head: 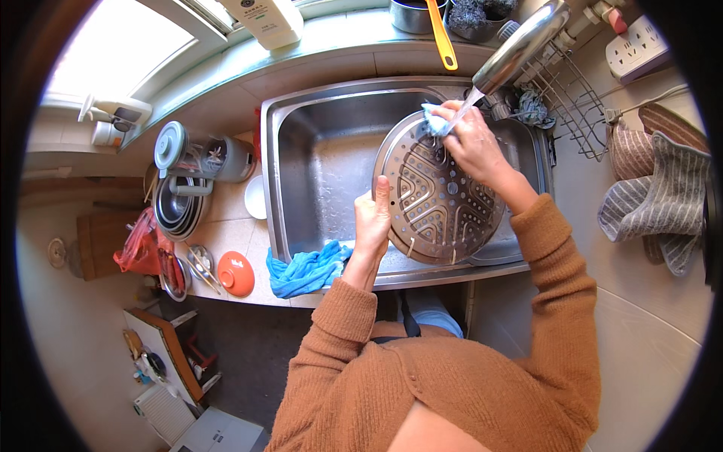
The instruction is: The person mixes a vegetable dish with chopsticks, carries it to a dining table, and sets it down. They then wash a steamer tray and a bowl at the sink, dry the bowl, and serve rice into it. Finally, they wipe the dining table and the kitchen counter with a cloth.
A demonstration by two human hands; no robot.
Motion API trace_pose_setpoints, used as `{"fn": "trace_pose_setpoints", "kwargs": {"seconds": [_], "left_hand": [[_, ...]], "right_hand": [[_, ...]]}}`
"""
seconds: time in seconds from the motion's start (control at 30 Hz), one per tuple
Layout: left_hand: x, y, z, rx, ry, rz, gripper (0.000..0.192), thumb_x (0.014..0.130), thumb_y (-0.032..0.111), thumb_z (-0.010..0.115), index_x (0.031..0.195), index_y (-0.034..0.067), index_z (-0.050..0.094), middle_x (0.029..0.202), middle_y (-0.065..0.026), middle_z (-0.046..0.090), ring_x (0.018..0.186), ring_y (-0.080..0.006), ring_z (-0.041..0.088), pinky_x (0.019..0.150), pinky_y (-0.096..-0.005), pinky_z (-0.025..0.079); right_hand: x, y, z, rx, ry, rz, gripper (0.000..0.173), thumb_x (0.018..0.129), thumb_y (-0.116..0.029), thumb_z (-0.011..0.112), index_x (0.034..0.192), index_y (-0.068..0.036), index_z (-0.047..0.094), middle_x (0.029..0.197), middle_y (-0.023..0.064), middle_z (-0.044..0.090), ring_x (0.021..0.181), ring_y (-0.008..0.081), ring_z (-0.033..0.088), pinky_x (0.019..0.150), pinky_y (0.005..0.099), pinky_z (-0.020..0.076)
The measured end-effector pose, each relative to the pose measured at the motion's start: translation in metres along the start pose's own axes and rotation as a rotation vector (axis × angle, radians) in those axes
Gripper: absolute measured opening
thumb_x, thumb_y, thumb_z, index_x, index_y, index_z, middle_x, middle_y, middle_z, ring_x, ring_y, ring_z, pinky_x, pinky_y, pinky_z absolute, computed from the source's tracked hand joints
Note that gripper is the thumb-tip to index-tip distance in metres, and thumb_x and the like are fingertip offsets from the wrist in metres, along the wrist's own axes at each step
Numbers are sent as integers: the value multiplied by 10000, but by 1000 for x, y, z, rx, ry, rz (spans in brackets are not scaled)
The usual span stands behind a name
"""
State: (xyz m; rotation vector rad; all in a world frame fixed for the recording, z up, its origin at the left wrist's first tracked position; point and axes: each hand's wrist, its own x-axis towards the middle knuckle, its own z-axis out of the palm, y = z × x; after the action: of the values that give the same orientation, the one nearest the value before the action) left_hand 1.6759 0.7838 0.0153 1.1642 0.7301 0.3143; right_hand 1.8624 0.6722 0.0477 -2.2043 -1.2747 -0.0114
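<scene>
A round perforated metal steamer tray [452, 187] is held tilted above the stainless steel sink [333, 164]. My left hand [373, 220] grips its left edge, the thumb lying along the rim. In my right hand [471, 138] is a light blue cloth [436, 120], pressed to the upper part of the tray. Water runs from the chrome faucet [519, 48] onto my right hand and the cloth. A bright blue cloth [308, 270] hangs over the sink's front left edge, near my left wrist.
Left of the sink are a white bowl [256, 197], an upturned orange bowl [236, 274], nested metal bowls [179, 209] and a blender jug [226, 160]. A yellow handle [441, 37] overhangs the back ledge. At right are a wire rack [570, 101] and striped oven mitts [655, 192].
</scene>
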Motion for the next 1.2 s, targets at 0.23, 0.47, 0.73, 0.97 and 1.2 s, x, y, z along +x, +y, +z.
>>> {"fn": "trace_pose_setpoints", "kwargs": {"seconds": [0.23, 0.47, 0.73, 0.97, 1.2], "left_hand": [[21, -3, 11, -265, 177, -73, 536, 970, 412, 392, 927, -72, 616, 857, -83, 622, 750, -109, 548, 650, -259, 471], [18, 3, 10, -223, 136, -11, 496, 979, 368, 389, 986, -80, 604, 949, -119, 631, 804, -126, 579, 717, -261, 487], [16, 2, -10, -573, 83, -201, 474, 991, 354, 338, 1152, -60, 502, 1083, -158, 593, 945, -231, 601, 816, -346, 502], [12, 19, -13, -794, -5, -180, 467, 997, 363, 288, 1309, 34, 401, 1278, -110, 505, 1154, -249, 503, 981, -393, 404], [3, 2, -32, -337, 69, -209, 919, 815, 731, 343, 1458, 124, 93, 1527, -76, 42, 1405, -229, 40, 1069, -576, 1]], "right_hand": [[-38, -55, 36, 211, -76, -166, 536, 735, -31, 535, 1267, -24, 474, 1277, 179, 481, 1199, 345, 430, 1037, 421, 342], [-16, -16, 32, 125, -78, 35, 513, 797, -70, 495, 1307, -42, 442, 1358, 200, 405, 1292, 328, 348, 1076, 432, 277], [-65, -76, 38, 284, -181, -247, 540, 749, -179, 607, 1253, -30, 484, 1300, 209, 454, 1223, 340, 418, 1003, 439, 366], [-80, -59, 46, -64, 123, -477, 297, 796, -94, 555, 1081, -47, 624, 1150, 138, 594, 1069, 235, 579, 917, 371, 462], [-40, -49, 24, 354, 488, -123, 301, 734, 61, 614, 1030, 4, 615, 949, 127, 649, 840, 236, 646, 745, 306, 520]]}}
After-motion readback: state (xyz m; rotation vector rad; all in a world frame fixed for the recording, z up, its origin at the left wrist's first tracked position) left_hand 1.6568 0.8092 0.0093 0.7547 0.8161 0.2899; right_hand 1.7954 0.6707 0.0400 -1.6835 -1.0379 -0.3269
